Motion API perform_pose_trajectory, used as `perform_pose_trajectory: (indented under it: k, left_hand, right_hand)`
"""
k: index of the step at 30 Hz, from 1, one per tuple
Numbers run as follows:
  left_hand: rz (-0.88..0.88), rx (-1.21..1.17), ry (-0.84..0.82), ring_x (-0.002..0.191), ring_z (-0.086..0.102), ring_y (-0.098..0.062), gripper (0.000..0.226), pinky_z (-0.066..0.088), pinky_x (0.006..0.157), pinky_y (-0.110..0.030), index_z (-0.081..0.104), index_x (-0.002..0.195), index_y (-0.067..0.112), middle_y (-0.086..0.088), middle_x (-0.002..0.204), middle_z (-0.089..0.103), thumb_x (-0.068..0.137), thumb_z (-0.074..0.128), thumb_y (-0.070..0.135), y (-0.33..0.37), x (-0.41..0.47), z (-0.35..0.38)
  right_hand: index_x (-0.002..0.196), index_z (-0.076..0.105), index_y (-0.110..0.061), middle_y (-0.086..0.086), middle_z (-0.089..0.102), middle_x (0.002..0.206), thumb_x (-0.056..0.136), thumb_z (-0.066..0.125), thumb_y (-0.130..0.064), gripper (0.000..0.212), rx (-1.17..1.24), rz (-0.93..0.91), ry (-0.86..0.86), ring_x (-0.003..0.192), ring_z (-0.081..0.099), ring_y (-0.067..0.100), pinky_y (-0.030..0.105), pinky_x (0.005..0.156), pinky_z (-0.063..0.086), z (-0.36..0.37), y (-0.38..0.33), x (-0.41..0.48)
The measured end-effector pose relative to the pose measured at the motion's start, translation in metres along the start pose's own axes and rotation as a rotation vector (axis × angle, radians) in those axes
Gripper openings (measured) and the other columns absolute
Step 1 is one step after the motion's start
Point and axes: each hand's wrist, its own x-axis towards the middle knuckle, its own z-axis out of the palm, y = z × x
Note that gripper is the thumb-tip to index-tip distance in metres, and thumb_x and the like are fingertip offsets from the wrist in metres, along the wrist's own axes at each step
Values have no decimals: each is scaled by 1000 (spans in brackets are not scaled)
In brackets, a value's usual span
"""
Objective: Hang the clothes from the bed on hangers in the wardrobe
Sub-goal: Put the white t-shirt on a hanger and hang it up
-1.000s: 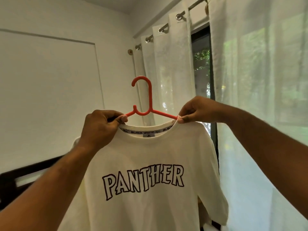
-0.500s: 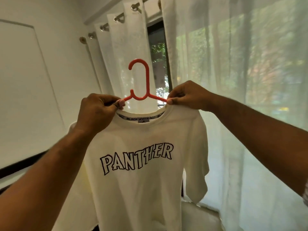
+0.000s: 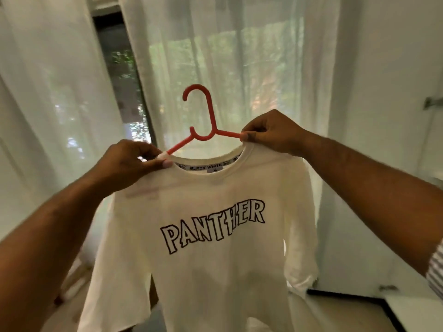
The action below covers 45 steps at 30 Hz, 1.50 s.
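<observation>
Nearest, two forearms reaching forward and up. Left hand pinched on the collar and shoulder seam of the white T-shirt, thumb pressed onto the fabric beside one arm of the red hanger. Right hand pinched likewise on the opposite side of the neckline, a little higher than the left, so the hanger sits tilted. Shirt spread between both hands, front facing back, hanging free below them, probably held taut to settle the shoulders squarely before hanging. Hook upright above and between the hands. Beyond them, sheer curtains over a bright window. Wardrobe not identifiable here.
</observation>
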Motion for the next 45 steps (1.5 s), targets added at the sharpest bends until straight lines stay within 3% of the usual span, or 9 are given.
perform_pose_trajectory:
  k: [4, 10, 14, 18, 22, 24, 30, 39, 45]
  left_hand:
    - [58, -31, -79, 80, 69, -17, 16, 49, 65, -28, 79, 85, 27, 5, 79, 75, 80, 78, 42, 16, 48, 50]
    - [205, -115, 9, 81, 68, -14, 11, 45, 58, -15, 79, 91, 30, 4, 82, 75, 85, 76, 38, 76, 132, 140]
    - [280, -234, 67, 75, 64, 2, 14, 40, 58, 0, 80, 97, 26, 4, 86, 74, 86, 77, 34, 135, 188, 193]
    - [380, -269, 98, 88, 62, -9, 18, 40, 67, -4, 80, 101, 22, 4, 89, 71, 85, 77, 31, 195, 240, 243]
    - [446, -334, 35, 92, 63, -15, 18, 44, 76, -21, 80, 99, 24, 1, 97, 76, 84, 78, 33, 246, 292, 292]
    - [516, -363, 0, 87, 65, -17, 7, 43, 68, -11, 78, 90, 32, 0, 93, 77, 83, 78, 35, 277, 320, 319]
    - [736, -406, -22, 73, 61, -14, 9, 43, 63, -20, 73, 86, 34, 0, 80, 72, 89, 71, 43, 385, 403, 385]
    - [919, -792, -107, 83, 60, -16, 20, 40, 63, -21, 75, 100, 23, 2, 87, 70, 94, 67, 40, 554, 468, 464]
    - [1015, -910, -51, 82, 57, -14, 24, 37, 62, -21, 73, 107, 20, 3, 90, 68, 95, 66, 39, 668, 456, 484]
  right_hand:
    - [100, 80, -20, -7, 75, 91, 91, 73, -36, 19, -99, 81, 18, 91, 68, 11, 28, 82, 54, -48, 47, -15]
    - [98, 79, -25, -13, 73, 87, 88, 75, -36, 15, -193, 160, 109, 82, 64, -4, 15, 73, 48, -129, 122, -30]
    - [97, 79, -25, -8, 75, 89, 83, 78, -41, 21, -204, 252, 165, 87, 69, 8, 24, 78, 56, -192, 172, -47]
    - [89, 80, -28, -6, 76, 88, 77, 77, -54, 29, -232, 413, 165, 86, 71, 13, 29, 78, 57, -258, 216, -84]
    - [86, 79, -27, -8, 76, 85, 81, 77, -49, 23, -258, 533, 240, 80, 70, 9, 24, 72, 54, -309, 242, -123]
    - [86, 80, -20, -4, 76, 85, 79, 77, -48, 29, -255, 557, 325, 78, 70, 10, 24, 71, 53, -330, 252, -138]
    - [90, 76, -2, 24, 73, 97, 76, 79, -45, 46, -235, 558, 680, 81, 66, 22, 39, 79, 54, -390, 256, -154]
    - [87, 78, -4, 16, 77, 94, 90, 75, -26, 22, -524, 596, 1021, 83, 70, 20, 43, 89, 57, -474, 225, -156]
    - [81, 78, -10, -1, 75, 74, 92, 74, -22, 17, -843, 588, 1143, 64, 64, 7, 24, 66, 53, -525, 191, -174]
